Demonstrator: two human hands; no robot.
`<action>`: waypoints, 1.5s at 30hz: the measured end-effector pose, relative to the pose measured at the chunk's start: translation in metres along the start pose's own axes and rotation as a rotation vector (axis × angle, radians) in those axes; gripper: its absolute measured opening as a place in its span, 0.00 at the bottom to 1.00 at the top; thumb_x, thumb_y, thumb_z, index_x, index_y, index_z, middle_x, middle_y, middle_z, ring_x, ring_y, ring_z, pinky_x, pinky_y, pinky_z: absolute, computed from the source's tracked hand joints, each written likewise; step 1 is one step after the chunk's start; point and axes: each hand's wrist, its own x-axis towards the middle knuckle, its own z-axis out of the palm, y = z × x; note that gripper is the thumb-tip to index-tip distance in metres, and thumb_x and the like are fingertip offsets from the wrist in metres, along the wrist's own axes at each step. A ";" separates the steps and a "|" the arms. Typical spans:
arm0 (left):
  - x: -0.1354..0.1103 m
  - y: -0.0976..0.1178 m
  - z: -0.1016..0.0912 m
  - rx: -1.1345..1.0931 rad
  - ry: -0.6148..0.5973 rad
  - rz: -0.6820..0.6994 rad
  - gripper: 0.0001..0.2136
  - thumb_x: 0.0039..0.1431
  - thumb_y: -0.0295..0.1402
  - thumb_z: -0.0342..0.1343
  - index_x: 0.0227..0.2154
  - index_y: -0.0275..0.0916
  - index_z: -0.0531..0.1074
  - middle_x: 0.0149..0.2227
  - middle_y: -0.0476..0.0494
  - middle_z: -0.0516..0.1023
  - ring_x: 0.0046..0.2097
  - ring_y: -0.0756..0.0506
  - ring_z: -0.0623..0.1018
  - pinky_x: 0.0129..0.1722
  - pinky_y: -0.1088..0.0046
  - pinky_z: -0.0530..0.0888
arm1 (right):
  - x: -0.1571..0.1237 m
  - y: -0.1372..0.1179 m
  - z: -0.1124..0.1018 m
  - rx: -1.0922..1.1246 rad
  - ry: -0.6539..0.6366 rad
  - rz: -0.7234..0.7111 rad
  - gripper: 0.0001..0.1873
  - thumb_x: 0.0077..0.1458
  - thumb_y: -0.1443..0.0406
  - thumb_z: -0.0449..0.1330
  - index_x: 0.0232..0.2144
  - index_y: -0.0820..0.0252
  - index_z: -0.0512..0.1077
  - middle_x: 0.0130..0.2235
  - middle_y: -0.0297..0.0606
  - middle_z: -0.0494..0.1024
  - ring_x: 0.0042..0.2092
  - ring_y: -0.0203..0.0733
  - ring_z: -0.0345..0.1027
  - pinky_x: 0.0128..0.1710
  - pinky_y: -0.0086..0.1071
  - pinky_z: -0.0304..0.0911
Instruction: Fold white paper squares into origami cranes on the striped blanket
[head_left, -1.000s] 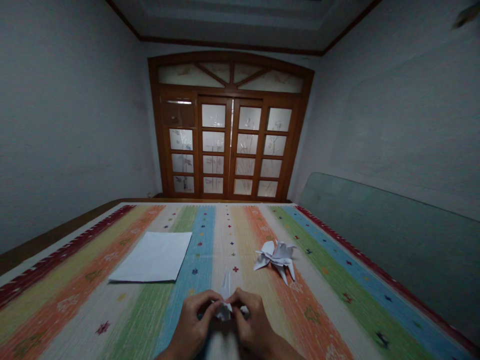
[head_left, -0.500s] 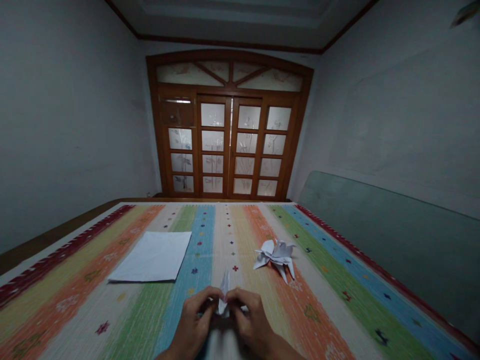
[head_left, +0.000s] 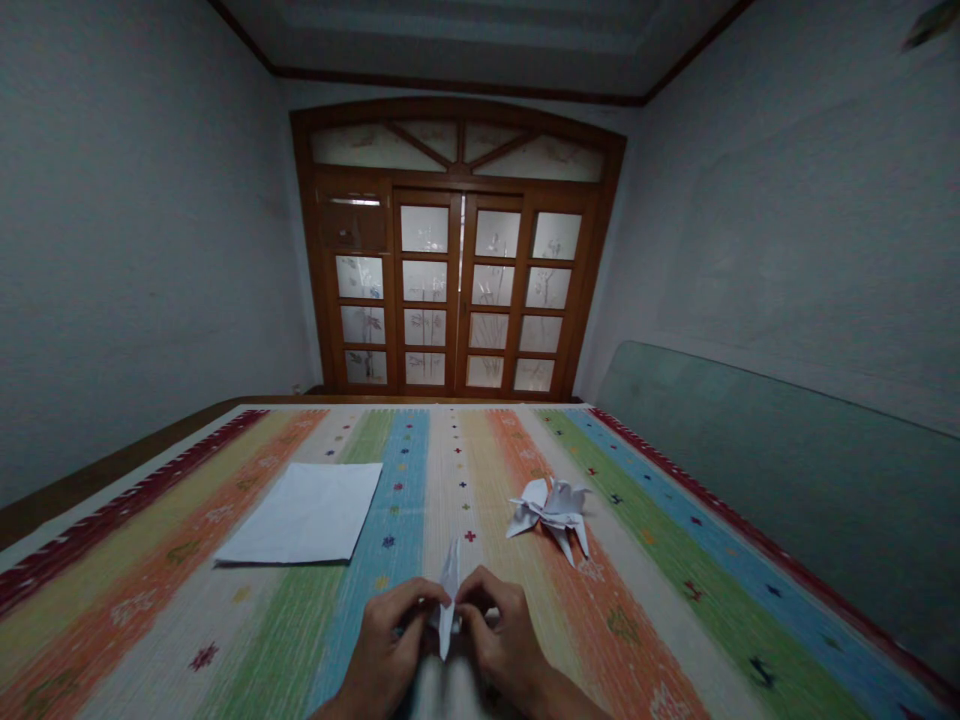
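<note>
Left hand (head_left: 394,630) and right hand (head_left: 504,630) close together at 6 o'clock, both pinching a narrow folded white paper piece (head_left: 450,605), its point upright between them, above a rainbow-striped woven rug (head_left: 660,640). Flat white paper sheet (head_left: 300,515) lies at 11 o'clock, white folded origami figure (head_left: 549,515) at 1 o'clock. Step looks like mid-fold; the narrow point seems to call for firm creasing.

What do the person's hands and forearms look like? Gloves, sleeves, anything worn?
The left hand and right hand are bare: no gloves, rings, cables or markings visible. The right forearm also looks bare down to the frame's bottom edge, with no sleeve or watch showing.
</note>
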 end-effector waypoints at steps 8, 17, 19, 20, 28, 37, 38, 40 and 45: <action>-0.002 -0.003 0.000 -0.004 0.068 0.034 0.12 0.55 0.27 0.56 0.32 0.44 0.85 0.30 0.45 0.87 0.30 0.43 0.84 0.31 0.75 0.80 | -0.001 0.004 0.002 -0.051 0.027 -0.028 0.07 0.55 0.67 0.60 0.26 0.59 0.75 0.24 0.34 0.78 0.25 0.38 0.70 0.26 0.27 0.62; -0.001 -0.001 0.000 -0.027 0.042 0.119 0.09 0.60 0.32 0.61 0.41 0.48 0.85 0.39 0.41 0.88 0.39 0.40 0.86 0.36 0.72 0.82 | -0.002 0.004 0.005 -0.051 0.067 -0.099 0.09 0.57 0.64 0.63 0.25 0.60 0.76 0.22 0.34 0.78 0.22 0.35 0.69 0.23 0.25 0.61; 0.000 0.001 -0.001 -0.038 0.003 0.146 0.10 0.61 0.34 0.62 0.43 0.48 0.84 0.41 0.40 0.87 0.41 0.39 0.86 0.37 0.71 0.83 | -0.002 0.002 0.006 -0.046 0.065 -0.101 0.10 0.57 0.64 0.63 0.25 0.60 0.76 0.22 0.34 0.78 0.21 0.35 0.69 0.22 0.24 0.60; 0.000 0.002 -0.001 -0.038 -0.012 0.160 0.10 0.61 0.35 0.62 0.44 0.48 0.84 0.42 0.39 0.87 0.43 0.38 0.86 0.39 0.70 0.83 | -0.002 0.002 0.006 -0.044 0.064 -0.096 0.10 0.58 0.64 0.62 0.25 0.60 0.76 0.22 0.35 0.78 0.21 0.35 0.68 0.22 0.24 0.60; -0.001 -0.002 0.004 -0.054 0.053 0.007 0.10 0.60 0.42 0.63 0.39 0.46 0.85 0.40 0.39 0.87 0.41 0.38 0.86 0.44 0.66 0.82 | -0.001 -0.004 0.003 0.012 0.023 -0.065 0.09 0.59 0.64 0.61 0.29 0.60 0.78 0.26 0.37 0.80 0.25 0.37 0.72 0.27 0.26 0.63; 0.007 -0.009 0.002 -0.225 0.119 -0.238 0.15 0.51 0.47 0.68 0.31 0.40 0.86 0.34 0.38 0.87 0.38 0.37 0.85 0.40 0.68 0.80 | 0.000 0.002 0.008 0.294 0.080 0.100 0.12 0.60 0.57 0.63 0.43 0.56 0.70 0.31 0.35 0.79 0.26 0.38 0.74 0.25 0.26 0.69; 0.008 -0.009 0.002 -0.251 0.125 -0.252 0.15 0.49 0.47 0.69 0.30 0.39 0.85 0.33 0.38 0.87 0.37 0.37 0.85 0.39 0.68 0.80 | 0.001 0.003 0.009 0.342 0.087 0.139 0.15 0.59 0.56 0.64 0.44 0.56 0.69 0.31 0.34 0.78 0.25 0.38 0.74 0.23 0.26 0.69; 0.010 -0.008 0.002 -0.321 0.116 -0.285 0.17 0.46 0.48 0.71 0.29 0.38 0.84 0.32 0.39 0.87 0.36 0.38 0.84 0.37 0.69 0.79 | 0.004 0.004 0.011 0.432 0.103 0.204 0.18 0.57 0.53 0.66 0.43 0.55 0.68 0.29 0.31 0.76 0.23 0.36 0.72 0.20 0.25 0.68; 0.014 -0.004 0.003 -0.499 0.034 -0.410 0.27 0.42 0.46 0.74 0.44 0.36 0.80 0.24 0.46 0.83 0.27 0.41 0.82 0.28 0.72 0.76 | 0.011 0.004 0.009 0.566 0.160 0.304 0.28 0.47 0.51 0.72 0.42 0.56 0.66 0.28 0.27 0.73 0.18 0.32 0.69 0.14 0.21 0.62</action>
